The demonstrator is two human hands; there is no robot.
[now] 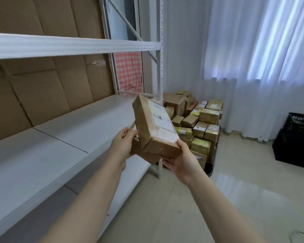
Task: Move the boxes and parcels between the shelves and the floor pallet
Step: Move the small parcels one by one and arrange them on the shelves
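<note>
The left hand (pixel 125 142) is curled around the left side of two brown boxes, with its thumb on top. The right hand (pixel 181 160) grips the near right corner, thumb on top and fingers tucked under. Both hands hold the boxes up in the air.

The top box (pixel 153 123) has a white label and shiny tape, and it tilts up at the far end. The bottom box (pixel 146 156) peeks out under it, touching it.

The boxes are just past the front edge of the white shelf (pixel 60 130), near its right end. Flat brown cardboard (pixel 42 92) stands along the back edge of the shelf. A white beam (pixel 68 45) runs across above.

Behind the boxes, a pile of parcels (pixel 203 120) sits on the floor (pixel 235 172), just beside the shelf's right post. A white curtain (pixel 253 67) hangs behind the pile. A black crate (pixel 296 142) stands on the floor at the right, well apart from the pile.
</note>
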